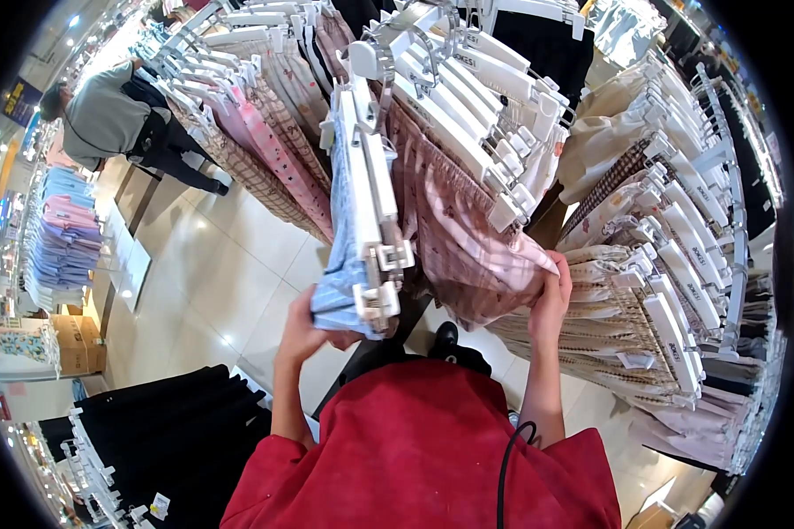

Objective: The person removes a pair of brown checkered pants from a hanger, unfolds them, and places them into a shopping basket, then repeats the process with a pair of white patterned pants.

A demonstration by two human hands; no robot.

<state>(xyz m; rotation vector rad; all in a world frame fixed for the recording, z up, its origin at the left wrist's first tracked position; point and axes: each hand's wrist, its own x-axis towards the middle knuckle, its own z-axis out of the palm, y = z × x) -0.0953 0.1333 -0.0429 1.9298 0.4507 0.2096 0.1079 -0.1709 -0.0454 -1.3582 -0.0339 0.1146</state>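
Note:
Light blue clothes (340, 273) hang on white clip hangers just left of the middle, and my left hand (313, 331) is closed round their lower end beside the clips. To the right, my right hand (551, 295) pinches the edge of a pink patterned garment (468, 256), which hangs spread out under a white hanger (445, 132). More white hangers are packed behind it on the rack. The blue and pink clothes are parted at the front. Part of my left hand's fingers is hidden behind the blue cloth.
Racks of beige and checked clothes (582, 300) stand close on the right. Pink and plaid clothes (265, 132) hang at the upper left. Black garments (168, 432) are at the lower left. A person in grey (106, 115) bends at the far left, near folded clothes (62, 229) and a cardboard box (79, 344).

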